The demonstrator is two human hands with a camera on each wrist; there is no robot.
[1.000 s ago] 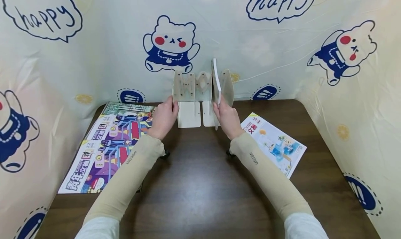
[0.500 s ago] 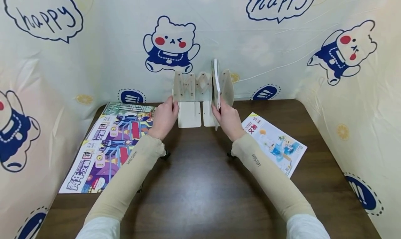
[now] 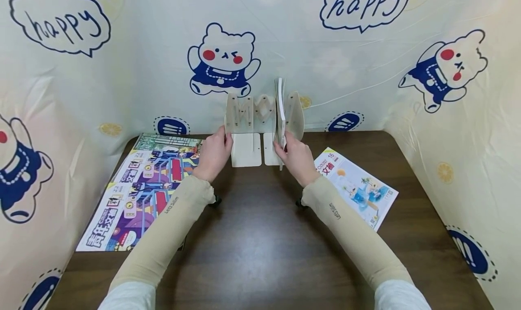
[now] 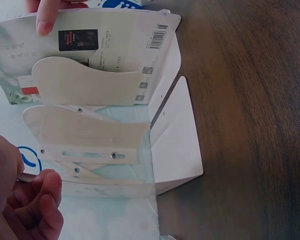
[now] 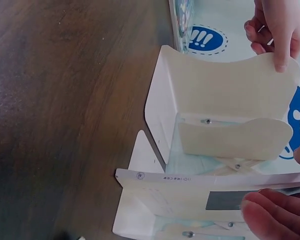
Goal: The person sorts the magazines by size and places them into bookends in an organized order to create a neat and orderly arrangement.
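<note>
An expandable cream bookend stand [image 3: 246, 150] with upright panels and riveted crossed links stands at the back of the table. My left hand [image 3: 213, 154] pinches the edge of its left end panel [image 5: 225, 82]. A thin magazine [image 3: 281, 103] stands on edge in the right part of the stand, beside a middle divider. My right hand [image 3: 299, 158] holds the magazine low at its near edge, thumb on the left face. In the left wrist view the magazine's back cover [image 4: 125, 45] shows a barcode, with a divider [image 4: 85, 85] overlapping it. In the right wrist view, part of the right hand lies outside the frame.
Several overlapping colourful magazines [image 3: 134, 201] lie flat on the left of the brown table [image 3: 252, 251]. Another magazine [image 3: 360, 190] lies at an angle on the right. A printed cloth [image 3: 163, 66] hangs close behind the stand and along both sides.
My right hand has slid slightly down towards me along the magazine's edge, and the magazine stands a little straighter. The left hand keeps its place on the panel.
</note>
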